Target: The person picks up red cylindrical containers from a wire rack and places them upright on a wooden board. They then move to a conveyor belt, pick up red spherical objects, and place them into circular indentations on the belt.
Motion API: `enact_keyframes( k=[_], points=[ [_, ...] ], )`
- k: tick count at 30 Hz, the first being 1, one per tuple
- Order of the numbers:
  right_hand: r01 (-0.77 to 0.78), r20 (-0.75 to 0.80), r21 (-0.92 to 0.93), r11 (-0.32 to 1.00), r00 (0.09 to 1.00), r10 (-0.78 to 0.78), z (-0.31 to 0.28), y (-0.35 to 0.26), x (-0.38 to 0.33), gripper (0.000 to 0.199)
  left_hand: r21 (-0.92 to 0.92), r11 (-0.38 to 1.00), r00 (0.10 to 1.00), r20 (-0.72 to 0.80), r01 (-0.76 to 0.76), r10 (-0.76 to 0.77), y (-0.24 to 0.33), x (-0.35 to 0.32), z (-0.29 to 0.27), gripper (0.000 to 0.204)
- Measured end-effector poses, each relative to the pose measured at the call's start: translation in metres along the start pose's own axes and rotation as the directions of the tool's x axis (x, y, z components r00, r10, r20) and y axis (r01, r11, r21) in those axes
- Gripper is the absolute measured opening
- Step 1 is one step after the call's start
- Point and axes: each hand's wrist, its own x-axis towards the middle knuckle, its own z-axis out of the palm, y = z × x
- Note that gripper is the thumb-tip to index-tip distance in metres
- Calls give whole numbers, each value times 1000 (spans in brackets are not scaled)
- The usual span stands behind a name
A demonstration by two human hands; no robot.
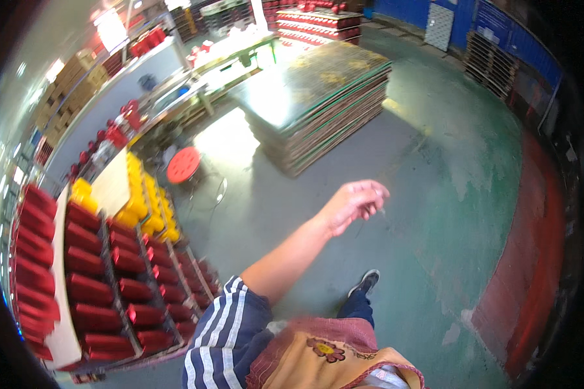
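Observation:
My left hand point(355, 205) is held out over the grey-green floor, in front of my body. Its fingers are loosely bent and a little apart, and I can make out nothing held in them. The bare forearm comes from a dark sleeve with white stripes point(222, 330). Beyond the hand, and apart from it, stands a low, wide stack of boards point(328, 107) with a shiny top. My right hand does not show. A peach-coloured apron point(318, 363) with a flower patch covers my front, and one shoe point(365, 283) shows on the floor below.
Close on my left stands a rack of red cylinders point(94, 288), with yellow cylinders point(136, 201) beyond it. A red round stool point(183, 165) is near the board stack. Further off are a workbench point(207, 74), red goods point(318, 27) and stacked pallets point(490, 63) by a blue wall.

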Motion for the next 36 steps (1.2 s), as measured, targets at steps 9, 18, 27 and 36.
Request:
enact_keyframes(
  k=[9, 18, 27, 36],
  points=[
    [367, 139, 157, 917, 911, -388, 285, -466, 70, 8, -145, 978, 973, -153, 150, -172, -14, 333, 2, 19],
    [877, 813, 334, 346, -82, -577, 710, -962, -116, 23, -127, 944, 774, -545, 304, -323, -43, 575, -140, 19],
    [516, 326, -173, 839, 834, -446, 648, -1134, 102, 22, -156, 955, 847, -442, 252, -296, 66, 979, -172, 18],
    [76, 90, -99, 992, 994, -67, 741, -1411, 263, 11, 162, 985, 868, -495, 63, 26, 134, 1367, -260, 22]
  ],
)
